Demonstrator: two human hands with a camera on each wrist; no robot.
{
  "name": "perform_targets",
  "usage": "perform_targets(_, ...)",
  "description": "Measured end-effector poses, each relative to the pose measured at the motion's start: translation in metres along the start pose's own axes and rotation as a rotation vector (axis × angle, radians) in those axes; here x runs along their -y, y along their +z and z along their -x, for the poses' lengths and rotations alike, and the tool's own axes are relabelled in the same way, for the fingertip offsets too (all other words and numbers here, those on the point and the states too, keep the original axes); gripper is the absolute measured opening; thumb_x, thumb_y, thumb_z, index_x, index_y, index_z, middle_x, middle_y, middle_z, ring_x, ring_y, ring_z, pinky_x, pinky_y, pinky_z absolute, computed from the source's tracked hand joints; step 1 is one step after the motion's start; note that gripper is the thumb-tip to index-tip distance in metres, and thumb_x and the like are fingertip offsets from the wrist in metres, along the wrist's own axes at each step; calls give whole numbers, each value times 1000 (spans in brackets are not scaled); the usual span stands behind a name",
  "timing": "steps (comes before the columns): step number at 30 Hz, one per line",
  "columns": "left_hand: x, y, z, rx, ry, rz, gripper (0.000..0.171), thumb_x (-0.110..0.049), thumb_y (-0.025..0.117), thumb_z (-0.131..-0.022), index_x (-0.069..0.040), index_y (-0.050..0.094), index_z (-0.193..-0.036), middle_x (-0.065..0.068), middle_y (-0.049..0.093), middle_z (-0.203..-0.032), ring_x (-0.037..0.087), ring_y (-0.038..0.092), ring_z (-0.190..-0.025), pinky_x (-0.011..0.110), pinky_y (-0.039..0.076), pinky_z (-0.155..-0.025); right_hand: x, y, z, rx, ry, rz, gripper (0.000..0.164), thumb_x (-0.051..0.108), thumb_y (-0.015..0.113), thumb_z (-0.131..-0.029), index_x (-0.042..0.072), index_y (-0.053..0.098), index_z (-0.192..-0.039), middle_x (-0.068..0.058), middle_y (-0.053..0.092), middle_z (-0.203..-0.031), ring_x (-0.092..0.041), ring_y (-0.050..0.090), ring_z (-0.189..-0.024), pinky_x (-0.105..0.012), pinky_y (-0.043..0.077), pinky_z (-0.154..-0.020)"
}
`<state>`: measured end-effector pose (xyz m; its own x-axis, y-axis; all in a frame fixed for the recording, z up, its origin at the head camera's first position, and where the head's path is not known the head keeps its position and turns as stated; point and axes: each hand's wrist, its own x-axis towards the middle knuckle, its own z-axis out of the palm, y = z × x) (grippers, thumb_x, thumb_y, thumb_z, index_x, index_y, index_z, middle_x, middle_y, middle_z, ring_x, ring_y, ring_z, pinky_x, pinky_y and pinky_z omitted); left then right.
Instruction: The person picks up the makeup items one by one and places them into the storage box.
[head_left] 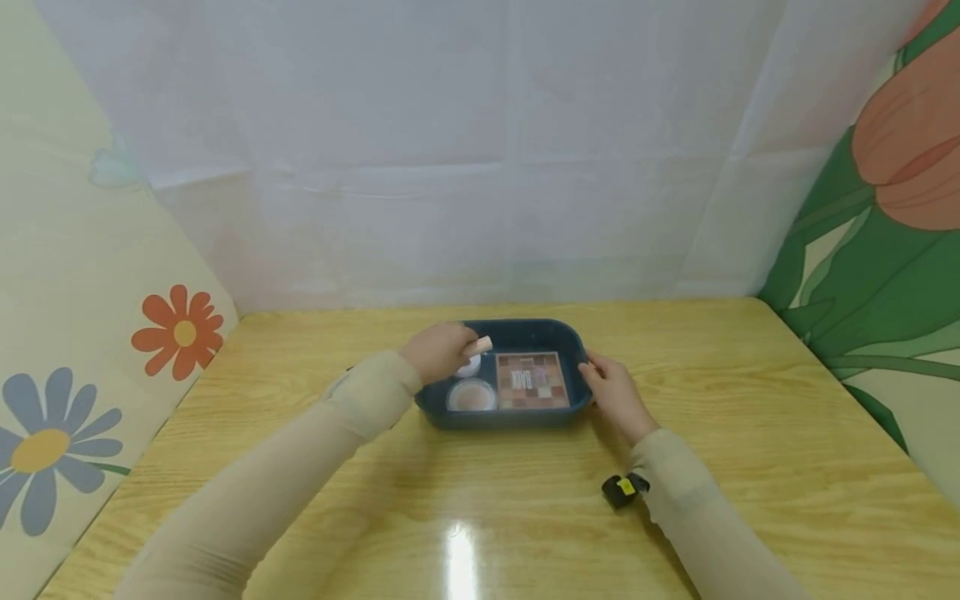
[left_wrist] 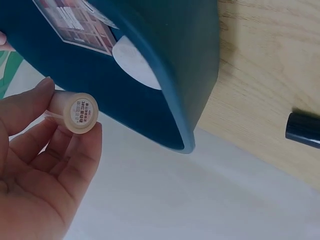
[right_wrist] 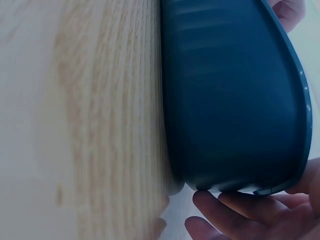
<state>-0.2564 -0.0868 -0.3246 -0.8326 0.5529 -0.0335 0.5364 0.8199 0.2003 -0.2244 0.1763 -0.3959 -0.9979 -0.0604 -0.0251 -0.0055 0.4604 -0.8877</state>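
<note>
A dark blue plastic basin (head_left: 510,419) stands on the table, its wall also filling much of the right wrist view. Over its left end, my left hand (head_left: 441,353) pinches a small pale pink lipstick tube (left_wrist: 74,111) between thumb and fingers. The tube's round labelled end faces the left wrist camera. At the opposite end, my right hand (head_left: 617,395) grips the basin's rim, thumb on top and fingers against the outer wall. Inside lie a square eyeshadow palette (head_left: 531,381), a round clear-lidded compact (head_left: 472,395) and a white round item (head_left: 468,367), partly hidden by my left hand.
A black cylinder (left_wrist: 304,130) lies on the table (head_left: 720,392) beyond the basin's left end, mostly out of frame. A white sheet (head_left: 480,167) hangs behind the table, and flower-printed panels (head_left: 67,350) stand at both sides.
</note>
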Motion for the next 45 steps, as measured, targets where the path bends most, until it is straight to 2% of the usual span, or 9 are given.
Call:
perform_targets(7,-5,-3,-2,19,-2,-2,20,-3,62,-94,1,66,-113,14,68,-103,28,65,-94,39,53,-83,1,0,-2,0,7,9,48,13,39,-105,-10,30,-146,-31,48,-136,-16,49,-67,-32,48,-63)
perform_targets(13,-8,-1,-8,34,-10,-7,21,-8,57,-98,-2,66,-117,12,68,-105,25,65,-92,38,53,-82,0,-1,-3,-5,-9,9,46,11,39,-105,-11,32,-145,-32,49,-134,-15,49,-65,-31,48,-62)
perform_targets(17,-10,1,-13,41,-16,-11,21,-9,54,-99,-3,66,-115,11,68,-105,25,65,-93,40,53,-85,-1,-1,-1,-5,-3,10,46,11,38,-105,-11,32,-145,-32,48,-136,-15,49,-67,-31,48,-62)
perform_targets(24,-12,2,-18,33,11,-30,19,-7,55,-99,-1,66,-112,13,68,-103,27,65,-93,40,53,-85,-1,-1,-1,-12,2,9,46,12,39,-105,-9,33,-145,-31,49,-135,-15,49,-67,-30,48,-62)
perform_targets(31,-14,5,-25,43,2,-5,23,-16,51,-102,-1,65,-113,13,67,-103,28,65,-93,41,52,-85,1,-1,1,-14,4,4,46,12,40,-105,-9,33,-145,-31,49,-135,-14,48,-67,-31,48,-63)
perform_targets(40,-17,8,-34,38,37,-49,27,-22,50,-103,-3,65,-112,12,68,-103,27,65,-94,40,51,-86,1,-1,1,-5,5,-1,47,13,39,-105,-8,32,-146,-30,48,-136,-16,50,-73,-32,49,-65)
perform_targets(45,-22,6,-36,47,26,-17,34,-28,46,-104,-1,65,-111,15,68,-103,29,64,-95,41,50,-88,0,-1,0,-7,-6,8,46,12,39,-105,-9,33,-145,-30,49,-135,-16,51,-74,-32,50,-64)
